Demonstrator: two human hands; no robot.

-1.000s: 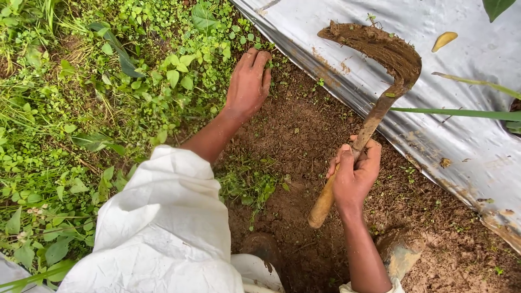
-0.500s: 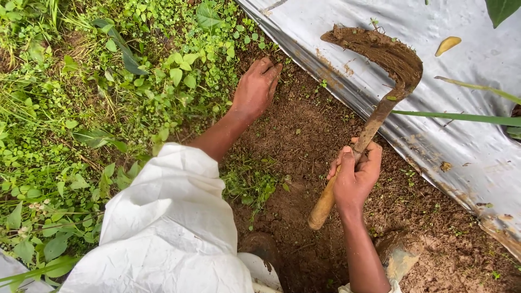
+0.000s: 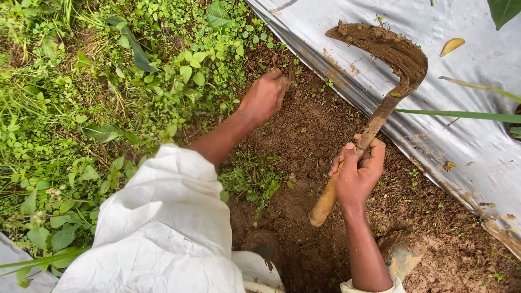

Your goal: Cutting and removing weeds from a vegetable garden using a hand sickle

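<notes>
On bare soil, one sickle gripped by right fingers, left fingers curled.

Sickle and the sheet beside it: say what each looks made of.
Sickle: the curved blade looks like metal, caked in brown mud; the handle held by the right hand looks like bare, pale wood, smooth and rounded at the end. Sheet: probably plastic film, silver-grey and glossy, wrinkled and smeared with soil at its edge.
</notes>
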